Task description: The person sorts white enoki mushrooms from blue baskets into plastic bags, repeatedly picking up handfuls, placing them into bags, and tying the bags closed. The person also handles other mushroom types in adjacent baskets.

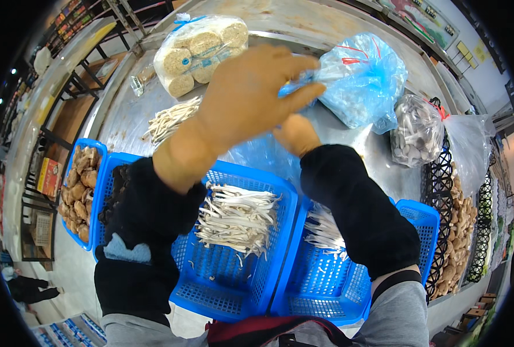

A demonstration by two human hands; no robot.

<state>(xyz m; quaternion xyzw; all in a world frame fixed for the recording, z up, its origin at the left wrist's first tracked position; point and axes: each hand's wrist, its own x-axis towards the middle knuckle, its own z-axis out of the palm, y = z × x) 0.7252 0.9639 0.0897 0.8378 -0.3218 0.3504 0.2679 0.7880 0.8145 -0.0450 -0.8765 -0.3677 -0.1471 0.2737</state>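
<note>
My left hand (244,93), in a tan glove and blurred, is raised over the metal table with thumb and fingers spread to the right. Bright blue plastic (288,89) shows between them; whether they grip it is unclear. Just below is my right hand (299,135), also gloved, its fingertips partly hidden behind the left. A thin light-blue plastic sheet or bag (261,158) lies beneath both hands. Nearer me, a blue perforated basket (222,295) holds long thin white mushrooms (239,217). A second blue basket (313,299) has more pale mushrooms (324,230), partly covered by my right sleeve.
Behind my hands stand a bag of round mushroom blocks (205,47) and a tied blue bag (361,82). Loose thin mushrooms (174,117) lie left on the metal table (122,104). At right sits a clear mushroom bag (417,130); at left, a basket of brown mushrooms (81,191).
</note>
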